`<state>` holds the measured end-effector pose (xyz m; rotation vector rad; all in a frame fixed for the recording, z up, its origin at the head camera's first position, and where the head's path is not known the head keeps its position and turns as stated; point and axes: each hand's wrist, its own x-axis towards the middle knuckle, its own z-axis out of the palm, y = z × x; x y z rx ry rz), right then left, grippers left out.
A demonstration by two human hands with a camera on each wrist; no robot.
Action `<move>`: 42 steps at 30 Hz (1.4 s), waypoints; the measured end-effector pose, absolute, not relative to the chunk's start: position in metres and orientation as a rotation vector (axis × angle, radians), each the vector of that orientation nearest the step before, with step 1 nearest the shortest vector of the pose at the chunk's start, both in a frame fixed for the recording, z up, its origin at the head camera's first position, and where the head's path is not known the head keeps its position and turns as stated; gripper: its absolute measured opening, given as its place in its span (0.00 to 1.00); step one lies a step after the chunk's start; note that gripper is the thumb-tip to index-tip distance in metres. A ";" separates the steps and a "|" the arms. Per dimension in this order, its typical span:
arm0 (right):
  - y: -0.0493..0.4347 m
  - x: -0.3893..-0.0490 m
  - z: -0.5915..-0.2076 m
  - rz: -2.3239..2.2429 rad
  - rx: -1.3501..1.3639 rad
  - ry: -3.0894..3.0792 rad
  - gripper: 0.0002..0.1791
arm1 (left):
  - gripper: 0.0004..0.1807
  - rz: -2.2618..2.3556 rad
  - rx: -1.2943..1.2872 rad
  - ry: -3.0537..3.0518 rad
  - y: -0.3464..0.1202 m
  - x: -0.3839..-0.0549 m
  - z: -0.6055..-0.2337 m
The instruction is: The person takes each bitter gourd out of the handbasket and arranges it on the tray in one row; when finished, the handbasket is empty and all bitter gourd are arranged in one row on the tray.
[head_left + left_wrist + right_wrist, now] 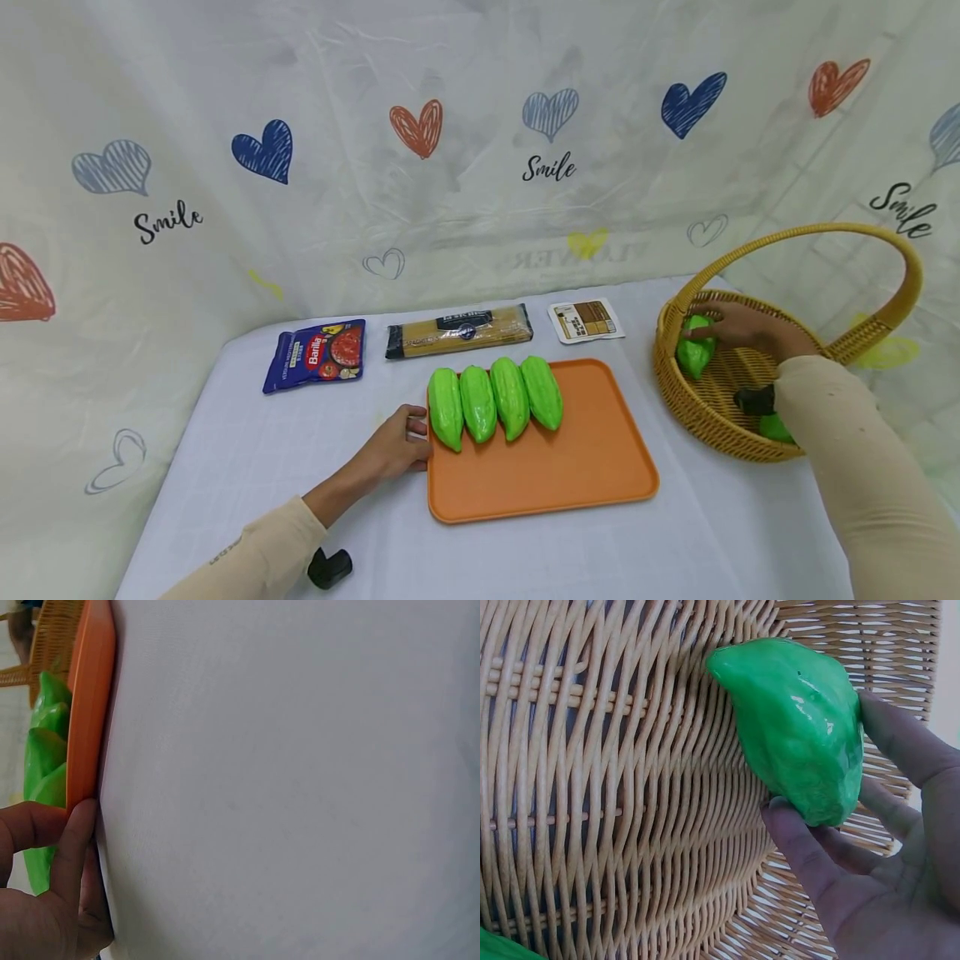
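Orange tray flat in the middle of the white tabletop, bearing four green gourds side by side along its far left part, pointed ends toward the near side. Hands well apart, each clamped on something different. On the left, reaches in from the near left corner with a beige sleeve, forearm slanting far and to the right; left hand low at the tray's left side, fingers bent. Pinches the rim there, just beside the leftmost gourd.

On the right, stretches farther out, right sleeve crossing the near right edge of the wicker basket, wrist turned to the left. Right hand down inside, clamped round a fifth gourd at the basket's far left. Grips its blunt far end from opposite sides, pointed end left free. Cannot tell whether lifted clear of the weave. Near the basket's near side, partly behind the sleeve, a sixth gourd.

Beyond the tray, from left to right: blue sauce pouch, long spaghetti packet, small brown-and-white packet. Behind everything, pale curtain with printed hearts.
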<state>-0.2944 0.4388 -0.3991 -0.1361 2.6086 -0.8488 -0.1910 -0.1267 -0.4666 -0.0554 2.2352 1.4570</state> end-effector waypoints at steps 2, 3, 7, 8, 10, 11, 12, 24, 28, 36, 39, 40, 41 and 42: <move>0.439 -0.294 -0.398 -0.863 -0.123 2.597 0.44 | 0.36 1.457 -0.056 2.236 -0.126 -0.191 -0.467; 0.438 -0.293 -0.397 -0.864 -0.118 2.596 0.44 | 0.36 1.457 -0.055 2.236 -0.126 -0.191 -0.467; 0.438 -0.290 -0.395 -0.821 -0.104 2.602 0.45 | 0.36 1.462 -0.054 2.233 -0.125 -0.192 -0.468; 0.437 -0.289 -0.395 -0.811 -0.098 2.602 0.45 | 0.36 1.464 -0.053 2.231 -0.125 -0.192 -0.468; 0.437 -0.287 -0.394 -0.794 -0.091 2.603 0.46 | 0.36 1.467 -0.050 2.231 -0.124 -0.192 -0.469; 0.437 -0.286 -0.394 -0.791 -0.087 2.603 0.46 | 0.36 1.468 -0.048 2.231 -0.124 -0.192 -0.469; 0.437 -0.285 -0.394 -0.797 -0.082 2.600 0.46 | 0.36 1.468 -0.047 2.232 -0.124 -0.192 -0.469; 0.437 -0.283 -0.391 -0.826 -0.019 2.624 0.51 | 0.35 1.443 -0.060 2.241 -0.124 -0.193 -0.467; 0.438 -0.282 -0.390 -0.838 -0.019 2.623 0.50 | 0.35 1.444 -0.065 2.242 -0.124 -0.192 -0.467; 0.438 -0.279 -0.388 -0.918 -0.041 2.594 0.46 | 0.35 1.452 -0.057 2.245 -0.126 -0.191 -0.467; 0.439 -0.277 -0.387 -0.914 -0.044 2.606 0.45 | 0.35 1.453 -0.056 2.247 -0.126 -0.191 -0.467; 0.440 -0.277 -0.387 -0.920 -0.040 2.607 0.45 | 0.35 1.457 -0.058 2.247 -0.126 -0.191 -0.467; 0.440 -0.277 -0.386 -0.925 -0.033 2.607 0.46 | 0.35 1.460 -0.061 2.246 -0.126 -0.191 -0.467; 0.440 -0.276 -0.385 -0.930 -0.029 2.605 0.46 | 0.36 1.464 -0.062 2.246 -0.126 -0.191 -0.467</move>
